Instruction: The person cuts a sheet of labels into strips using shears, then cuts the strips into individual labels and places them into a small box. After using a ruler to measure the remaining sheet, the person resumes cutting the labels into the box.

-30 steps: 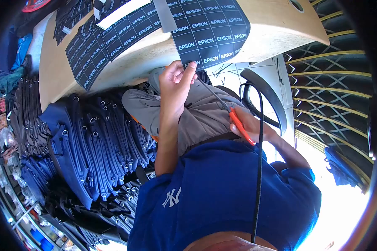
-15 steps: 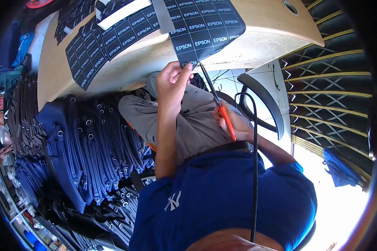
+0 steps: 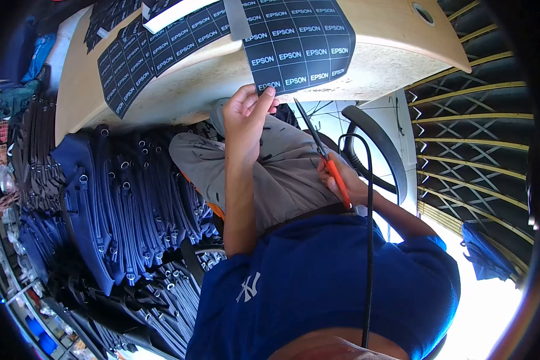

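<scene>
My left hand [image 3: 248, 117] pinches the lower left corner of a black sheet [image 3: 300, 54] printed with rows of white EPSON labels in a grid. The sheet hangs over the table's front edge, its free right side curling slightly. My right hand [image 3: 345, 180] is closed round the orange handles of a pair of scissors [image 3: 336, 177]. Their dark blades point up and left, just below the sheet's bottom edge and apart from it; the blades look closed.
More EPSON-printed sheets [image 3: 126, 78] lie on the wooden table [image 3: 396, 30], with a white strip [image 3: 177, 16] on top. Dark blue straps with metal rings [image 3: 132, 204] hang at the left. A curved black chair part [image 3: 387, 144] and a folding metal gate [image 3: 474, 120] are at the right.
The scissors have drawn back down and right, away from the sheet's lower edge. That edge now hangs flatter, with its bottom row showing. My left hand keeps its hold on the corner.
</scene>
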Motion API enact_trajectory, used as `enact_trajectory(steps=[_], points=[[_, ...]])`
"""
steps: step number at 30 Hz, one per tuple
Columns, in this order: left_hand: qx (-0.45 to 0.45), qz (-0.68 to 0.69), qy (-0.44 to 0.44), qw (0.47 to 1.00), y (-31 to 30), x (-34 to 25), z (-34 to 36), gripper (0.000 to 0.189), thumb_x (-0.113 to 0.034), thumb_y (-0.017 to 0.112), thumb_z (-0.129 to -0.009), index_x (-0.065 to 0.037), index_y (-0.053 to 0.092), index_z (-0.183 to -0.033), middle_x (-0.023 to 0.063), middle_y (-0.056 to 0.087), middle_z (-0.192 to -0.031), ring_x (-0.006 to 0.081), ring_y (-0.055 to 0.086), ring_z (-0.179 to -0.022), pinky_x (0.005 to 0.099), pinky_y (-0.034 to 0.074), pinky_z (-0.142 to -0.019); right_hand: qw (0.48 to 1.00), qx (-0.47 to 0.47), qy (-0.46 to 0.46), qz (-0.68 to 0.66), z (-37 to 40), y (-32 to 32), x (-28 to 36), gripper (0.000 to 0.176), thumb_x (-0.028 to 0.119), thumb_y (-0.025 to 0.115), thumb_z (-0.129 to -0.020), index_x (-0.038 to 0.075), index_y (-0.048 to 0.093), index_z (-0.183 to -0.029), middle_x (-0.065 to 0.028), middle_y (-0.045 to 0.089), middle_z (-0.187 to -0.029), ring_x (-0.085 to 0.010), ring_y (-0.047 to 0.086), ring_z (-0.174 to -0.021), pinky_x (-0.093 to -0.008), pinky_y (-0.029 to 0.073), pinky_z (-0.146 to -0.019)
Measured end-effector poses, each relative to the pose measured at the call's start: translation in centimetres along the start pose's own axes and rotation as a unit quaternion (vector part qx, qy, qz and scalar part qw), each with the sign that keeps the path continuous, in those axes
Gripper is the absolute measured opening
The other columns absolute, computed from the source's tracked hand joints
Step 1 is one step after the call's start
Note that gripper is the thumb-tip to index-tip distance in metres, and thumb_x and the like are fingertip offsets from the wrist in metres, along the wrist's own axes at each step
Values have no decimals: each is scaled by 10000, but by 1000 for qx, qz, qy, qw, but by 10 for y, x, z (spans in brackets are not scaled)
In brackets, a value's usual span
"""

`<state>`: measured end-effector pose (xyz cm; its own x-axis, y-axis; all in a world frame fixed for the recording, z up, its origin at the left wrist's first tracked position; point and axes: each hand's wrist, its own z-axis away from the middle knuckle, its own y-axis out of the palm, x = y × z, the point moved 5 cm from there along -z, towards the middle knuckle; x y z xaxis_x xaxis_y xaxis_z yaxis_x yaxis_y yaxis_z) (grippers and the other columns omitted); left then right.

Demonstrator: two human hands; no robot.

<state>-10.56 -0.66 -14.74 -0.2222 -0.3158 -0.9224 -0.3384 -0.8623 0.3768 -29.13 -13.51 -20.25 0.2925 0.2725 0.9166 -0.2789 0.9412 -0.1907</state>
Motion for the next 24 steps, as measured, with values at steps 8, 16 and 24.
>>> enact_trajectory(steps=[8, 16, 24], points=[[-3, 0, 3, 1000, 3, 3, 4, 153, -96, 626, -856, 27, 593, -942, 64, 635, -800, 100, 584, -715, 229, 463, -668, 996, -21, -69, -60, -28, 11, 1, 486, 500, 390, -903, 40, 401, -1058, -87, 489, -833, -195, 510, -789, -332, 401, -724], [-16, -1, 9, 1000, 2, 4, 5, 171, -100, 635, -851, 33, 592, -949, 66, 632, -775, 94, 569, -698, 228, 456, -671, 983, -65, -125, -121, -50, 19, 15, 464, 451, 420, -911, 13, 396, -1064, -108, 474, -872, -179, 480, -813, -330, 396, -733], [-24, 1, -1, 1000, 8, 8, 4, 160, -99, 638, -849, 28, 589, -933, 62, 627, -777, 98, 576, -707, 227, 458, -670, 960, -55, -138, -237, -61, 25, 14, 627, 633, 461, -826, 44, 351, -1009, 26, 280, -741, -60, 257, -631, -222, 241, -546]])
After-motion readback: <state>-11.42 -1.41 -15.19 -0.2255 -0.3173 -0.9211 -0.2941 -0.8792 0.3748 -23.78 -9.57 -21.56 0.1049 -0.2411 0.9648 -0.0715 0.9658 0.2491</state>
